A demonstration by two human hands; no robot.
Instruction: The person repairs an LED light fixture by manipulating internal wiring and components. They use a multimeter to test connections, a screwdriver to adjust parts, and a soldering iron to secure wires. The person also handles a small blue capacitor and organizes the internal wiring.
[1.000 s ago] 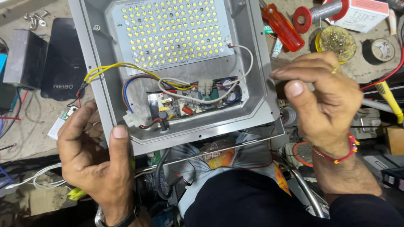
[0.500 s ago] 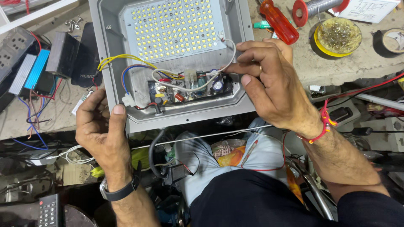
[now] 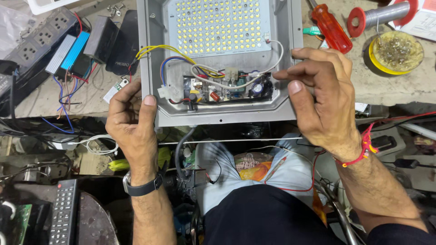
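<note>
A grey metal floodlight housing (image 3: 154, 54) lies open on the bench edge. Inside it sit a white board of lit yellow diodes (image 3: 218, 27) and, below that, a small circuit board (image 3: 227, 88) with yellow, blue, red and white wires. My left hand (image 3: 131, 122) grips the housing's lower left corner, thumb on the rim. My right hand (image 3: 324, 100) holds the lower right edge, its fingertips at the circuit board's right end beside the white wire (image 3: 274, 61).
A red-handled screwdriver (image 3: 331, 28), a red-ended spool (image 3: 381, 16) and a yellow tin (image 3: 397, 52) lie at the upper right. A power strip (image 3: 36, 41), a blue-topped module (image 3: 75, 50) and black boxes sit left. A remote (image 3: 63, 213) is at lower left.
My right hand came in from the right, reached onto the circuit board, then drew back to the housing's right edge. My left hand kept its hold on the lower left corner.
</note>
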